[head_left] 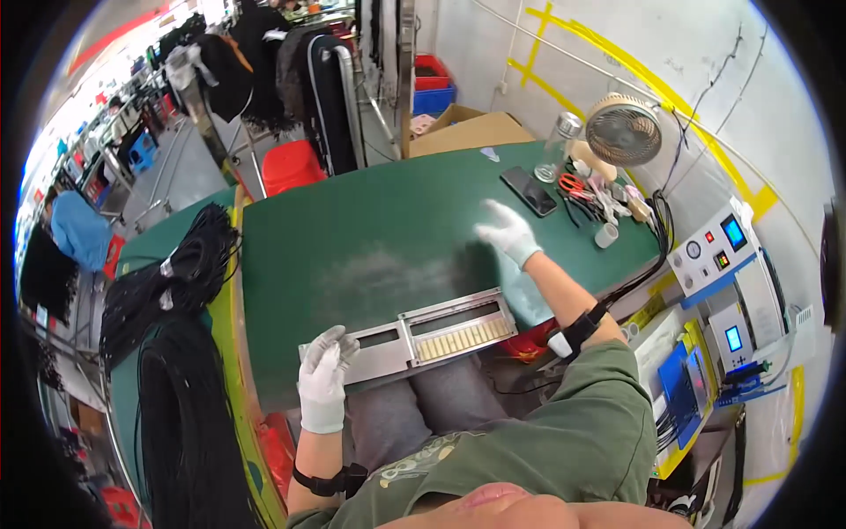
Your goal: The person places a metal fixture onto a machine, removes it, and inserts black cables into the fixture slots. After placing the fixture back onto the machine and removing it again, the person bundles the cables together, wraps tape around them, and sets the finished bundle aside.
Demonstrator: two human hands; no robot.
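On my left hand is a white glove with greyed fingertips. It rests at the left end of a long silver metal frame, its fingers stretched out over that end. The frame lies along the table's near edge, above my lap, and has rectangular openings. A row of pale, cream-coloured strips fills the lower part of its right half. My right hand, also in a white glove, is over the tabletop beyond the frame. Its fingers are apart and nothing shows in them. A black phone lies just past it.
The green table has a glass bottle, red-handled scissors, pliers and a small fan at its far right. Bundled black cords lie to the left. Control boxes with lit screens stand at right.
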